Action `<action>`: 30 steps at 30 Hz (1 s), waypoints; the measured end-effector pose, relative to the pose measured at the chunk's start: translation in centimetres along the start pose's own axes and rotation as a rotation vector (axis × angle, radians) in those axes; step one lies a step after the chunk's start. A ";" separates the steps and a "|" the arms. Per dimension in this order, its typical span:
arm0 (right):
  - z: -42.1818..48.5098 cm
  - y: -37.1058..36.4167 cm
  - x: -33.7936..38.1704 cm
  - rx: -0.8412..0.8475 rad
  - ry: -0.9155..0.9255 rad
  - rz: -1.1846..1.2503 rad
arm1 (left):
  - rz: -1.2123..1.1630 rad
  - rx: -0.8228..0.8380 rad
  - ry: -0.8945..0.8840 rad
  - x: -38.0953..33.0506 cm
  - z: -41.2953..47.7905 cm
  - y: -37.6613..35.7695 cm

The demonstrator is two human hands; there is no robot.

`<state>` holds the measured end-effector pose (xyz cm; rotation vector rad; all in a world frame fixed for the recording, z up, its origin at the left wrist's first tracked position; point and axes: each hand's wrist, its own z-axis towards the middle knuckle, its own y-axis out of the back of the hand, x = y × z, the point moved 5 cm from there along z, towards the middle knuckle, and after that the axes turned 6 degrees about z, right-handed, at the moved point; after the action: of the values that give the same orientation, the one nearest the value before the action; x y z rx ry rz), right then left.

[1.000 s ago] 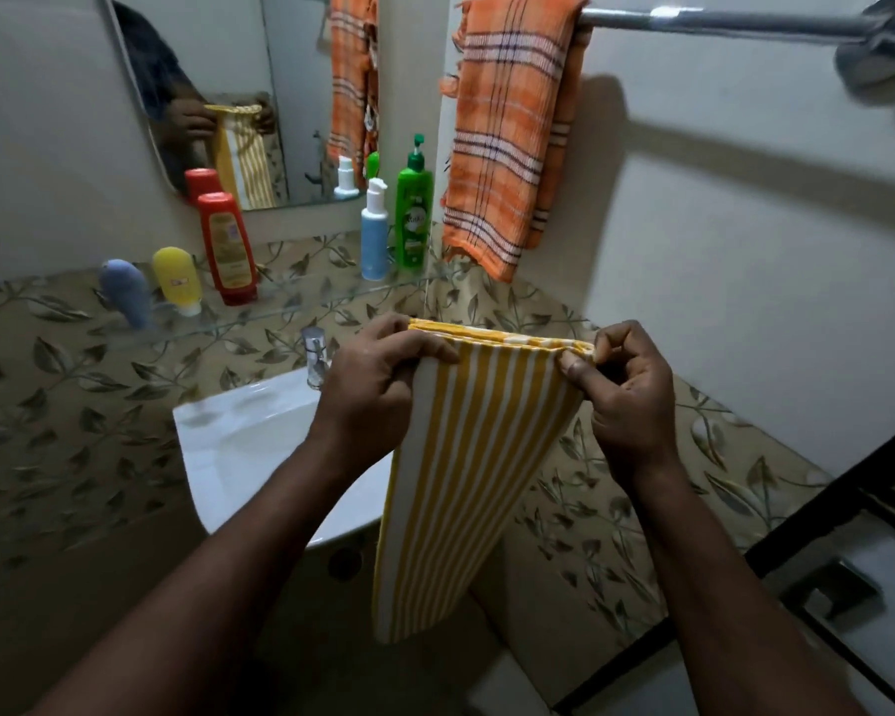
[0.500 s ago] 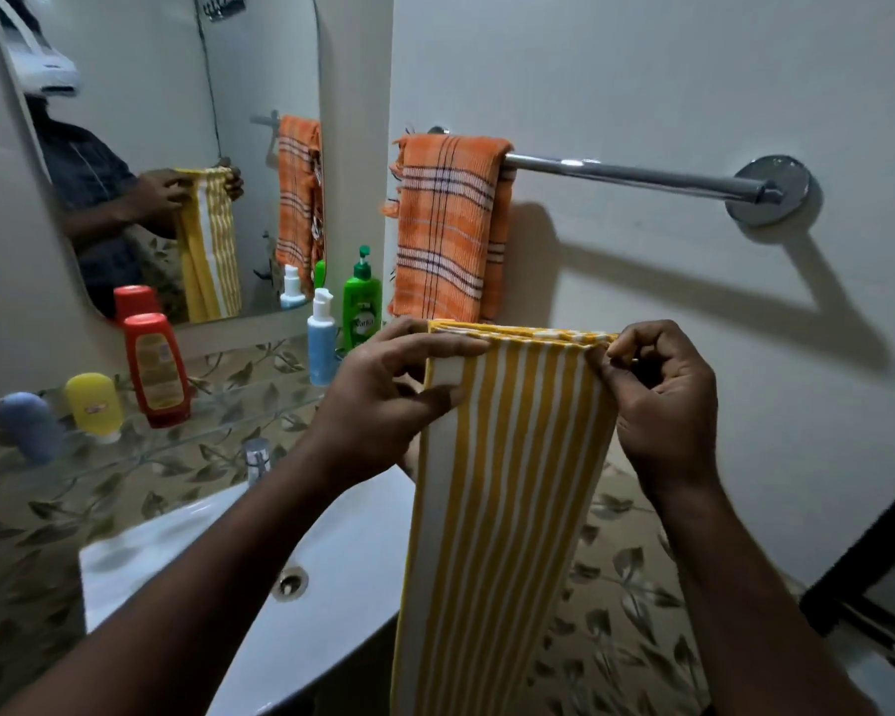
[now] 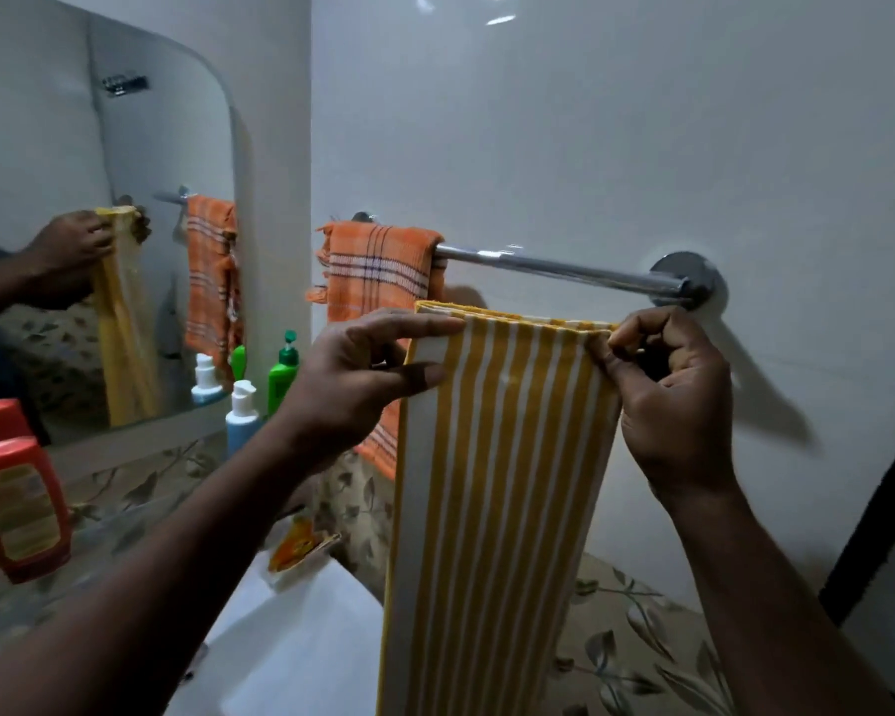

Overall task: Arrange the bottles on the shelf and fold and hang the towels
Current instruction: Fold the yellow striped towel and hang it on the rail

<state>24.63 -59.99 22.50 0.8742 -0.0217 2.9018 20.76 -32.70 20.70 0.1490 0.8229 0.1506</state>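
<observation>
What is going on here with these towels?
A person holds a folded yellow towel by its top corners, pinched by the left hand and the right hand. It is close to the bare part of the rail, not yet over it. An orange towel already hangs at the rail's left end.

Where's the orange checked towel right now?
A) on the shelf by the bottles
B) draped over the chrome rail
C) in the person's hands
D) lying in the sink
B: the orange towel hangs over the left end of the chrome rail.
</observation>
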 end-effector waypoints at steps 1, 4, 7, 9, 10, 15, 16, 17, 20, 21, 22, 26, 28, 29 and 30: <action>0.5 0.0 0.8 -0.026 0.030 -0.041 | -0.023 0.014 -0.009 0.0 1.0 0.2; 2.4 0.2 3.5 -0.089 0.145 -0.210 | -0.007 0.033 -0.085 -0.8 3.9 0.6; 4.7 0.1 5.8 -0.118 0.233 -0.405 | 0.026 0.037 -0.128 -2.0 6.8 0.4; 6.5 -0.4 6.4 -0.107 0.270 -0.518 | 0.138 -0.011 -0.148 -2.4 8.9 0.5; 7.6 -0.7 6.3 -0.089 0.269 -0.575 | 0.236 -0.038 -0.150 -2.5 9.9 0.5; 11.8 -2.3 4.5 0.014 0.192 -0.813 | 0.388 -0.034 -0.058 -1.4 14.8 0.2; 12.3 -2.4 4.3 0.021 0.182 -0.857 | 0.459 -0.031 -0.085 -1.4 15.7 0.1; 12.9 -2.5 4.2 0.027 0.167 -0.904 | 0.519 -0.028 -0.115 -1.3 16.6 0.1; 14.3 -3.0 4.1 0.100 0.099 -1.048 | 0.727 0.050 -0.166 -1.4 19.0 -0.4; 14.6 -3.3 3.9 0.142 0.072 -1.087 | 0.764 0.081 -0.162 -1.3 19.4 -0.7; 14.8 -3.4 3.7 0.174 0.046 -1.114 | 0.769 0.110 -0.147 -1.3 19.7 -0.8; 15.0 -3.2 3.1 0.186 -0.032 -1.114 | 0.607 0.191 -0.037 -0.1 20.8 -0.2; 15.0 -3.1 3.1 0.178 -0.068 -1.110 | 0.483 0.208 0.009 0.5 21.2 0.1; 15.0 -3.2 3.2 0.178 -0.083 -1.119 | 0.416 0.211 0.034 0.6 21.2 0.2; 15.0 -3.4 3.4 0.185 -0.093 -1.133 | 0.363 0.210 0.051 0.7 21.3 0.2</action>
<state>30.42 -56.97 36.86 0.6972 0.5473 1.8124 36.91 -33.92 34.48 0.4949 0.8559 0.4113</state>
